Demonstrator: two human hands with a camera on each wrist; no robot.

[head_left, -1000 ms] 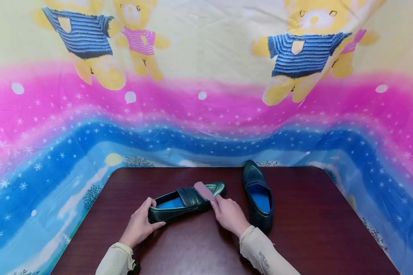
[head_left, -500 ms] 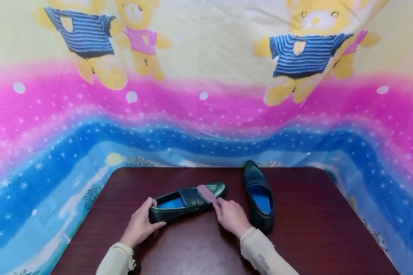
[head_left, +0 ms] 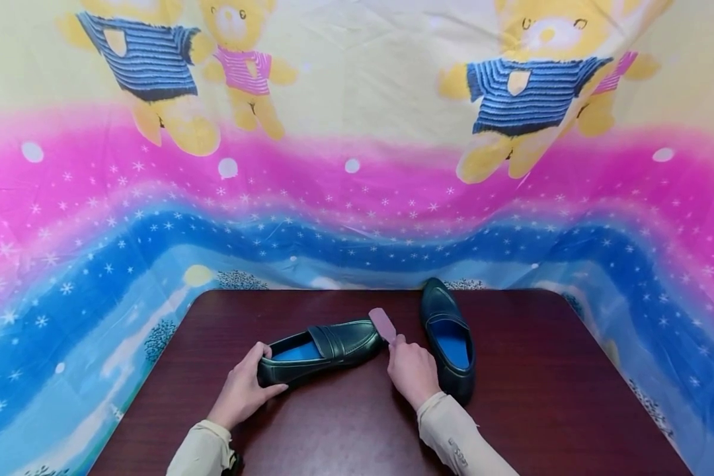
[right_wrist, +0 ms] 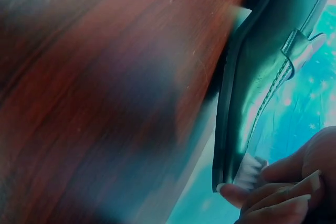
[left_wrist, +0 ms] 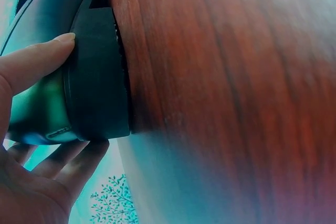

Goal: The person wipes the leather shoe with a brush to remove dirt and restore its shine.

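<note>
We see the dark loafer [head_left: 332, 349] at the tabletop [head_left: 523, 390]; whether its sole rests flat, we cannot tell. The left hand's [head_left: 242, 389] thumb and fingers clamp its heel, the best hold, we judge: likely stiff there, softer over the vamp, slick-surfaced, fairly light, not fragile. The right hand [head_left: 415, 374] pinches the brush [head_left: 383, 325] at the toe; we expect light weight and flexible bristles, best held by the handle.
</note>
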